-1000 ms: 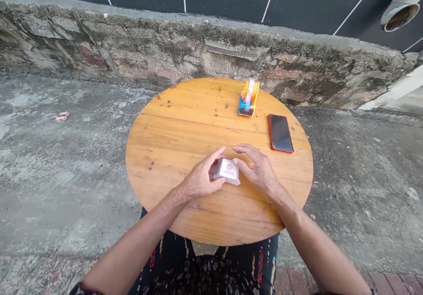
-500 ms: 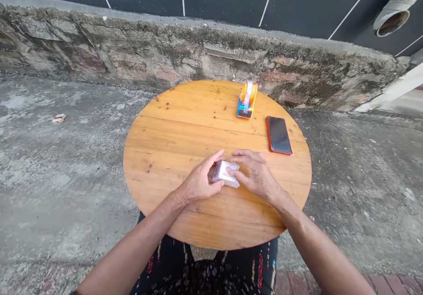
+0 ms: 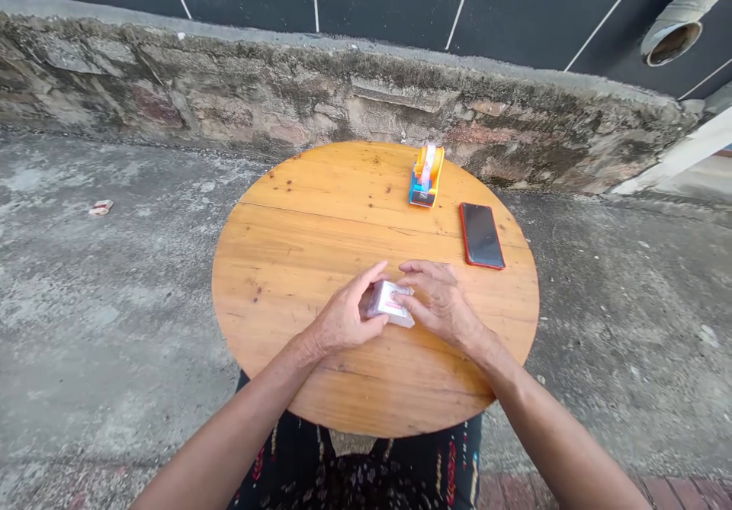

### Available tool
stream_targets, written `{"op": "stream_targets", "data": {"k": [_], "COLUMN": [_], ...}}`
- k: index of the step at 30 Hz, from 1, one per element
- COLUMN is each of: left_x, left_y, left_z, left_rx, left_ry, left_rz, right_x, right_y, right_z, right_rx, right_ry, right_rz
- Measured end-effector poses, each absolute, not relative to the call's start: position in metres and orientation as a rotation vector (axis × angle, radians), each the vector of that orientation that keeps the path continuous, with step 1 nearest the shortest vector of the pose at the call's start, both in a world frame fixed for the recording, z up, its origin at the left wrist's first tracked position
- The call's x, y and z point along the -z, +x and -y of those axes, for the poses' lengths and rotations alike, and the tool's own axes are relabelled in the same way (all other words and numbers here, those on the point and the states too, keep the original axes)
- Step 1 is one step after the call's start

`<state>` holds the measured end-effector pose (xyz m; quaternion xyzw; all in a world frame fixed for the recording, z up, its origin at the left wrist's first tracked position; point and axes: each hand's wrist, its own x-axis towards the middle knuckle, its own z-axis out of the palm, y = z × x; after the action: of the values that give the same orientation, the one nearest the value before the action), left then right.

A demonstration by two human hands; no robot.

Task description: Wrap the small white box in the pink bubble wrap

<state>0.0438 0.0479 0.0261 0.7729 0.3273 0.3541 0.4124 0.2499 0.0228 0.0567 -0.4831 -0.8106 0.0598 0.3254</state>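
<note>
A small clear plastic box [image 3: 390, 306] with a white face and some red print lies on the round wooden table, near its middle. My left hand [image 3: 350, 310] closes on the box's left side, thumb at the near edge and fingers at the far edge. Over the right part of it curves my right hand [image 3: 440, 302], its thumb tip touching the white face. The other fingers of that hand are spread apart above the far right corner, and they hide part of the box.
A blue and yellow tape dispenser [image 3: 426, 176] stands at the table's far side. Right of it lies a phone [image 3: 482, 235] in a red case. The wooden table [image 3: 297, 243] faces a low stone wall [image 3: 257, 106], and a pipe [image 3: 675, 41] juts out at upper right.
My right thumb has shifted very slightly on the box's face. Both hands and the box otherwise stay where they were; the view has tilted a little.
</note>
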Motion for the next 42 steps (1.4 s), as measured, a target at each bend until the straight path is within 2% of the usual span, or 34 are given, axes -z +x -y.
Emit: {"op": "stream_targets", "data": {"k": [9,23,30,34,42], "left_x": [-0.030,-0.028,-0.019,-0.017,-0.021], "left_y": [0.044,0.041,0.045,0.048,0.041], "left_z": [-0.049,-0.048,-0.050,-0.048,-0.045], "left_rx": [-0.889,-0.904,-0.890,-0.925,-0.881], "left_ry": [1.950,1.916,1.681,1.567,1.735], "left_rz": [-0.829,-0.734,-0.830,-0.717,-0.597], "right_x": [-0.061,-0.062,-0.075,-0.082,-0.099], "right_y": [0.241,0.240,0.231,0.229,0.239], "right_z": [-0.033,-0.037,-0.029,-0.028,-0.035], "right_rx": [-0.031,-0.544,-0.394,-0.375,-0.454], "right_ry": [-1.260,-1.349,-1.328,-1.302,-1.376], "right_rz": [2.179,1.918,2.066,2.066,1.973]}}
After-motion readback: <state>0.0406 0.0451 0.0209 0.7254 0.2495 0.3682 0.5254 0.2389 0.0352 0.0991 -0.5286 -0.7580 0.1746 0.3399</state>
